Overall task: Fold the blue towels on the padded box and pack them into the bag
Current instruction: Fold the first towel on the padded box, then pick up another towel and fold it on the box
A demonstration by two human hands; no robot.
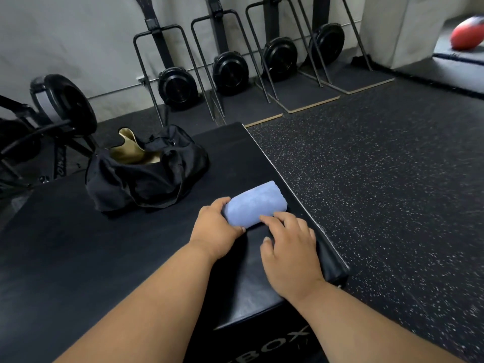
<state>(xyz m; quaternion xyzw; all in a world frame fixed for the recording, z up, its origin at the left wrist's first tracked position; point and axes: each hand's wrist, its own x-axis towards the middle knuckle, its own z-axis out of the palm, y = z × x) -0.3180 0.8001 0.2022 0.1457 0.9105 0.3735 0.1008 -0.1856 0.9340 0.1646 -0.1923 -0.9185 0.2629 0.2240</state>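
A folded blue towel [255, 203] lies near the right edge of the black padded box [104, 258]. My left hand [216, 226] grips the towel's near left end, with the thumb under it and the fingers curled over its side. My right hand [290, 244] rests beside it, its straight fingertips touching the towel's near right edge. An open black duffel bag [146, 174] with a tan lining stands on the box, to the left of and behind the towel.
The box's right edge drops to a speckled rubber floor [379, 179]. Several black fan machines [230, 69] on stands line the back wall. An exercise bike [47, 113] stands at the far left. A red ball [468, 32] lies at the top right.
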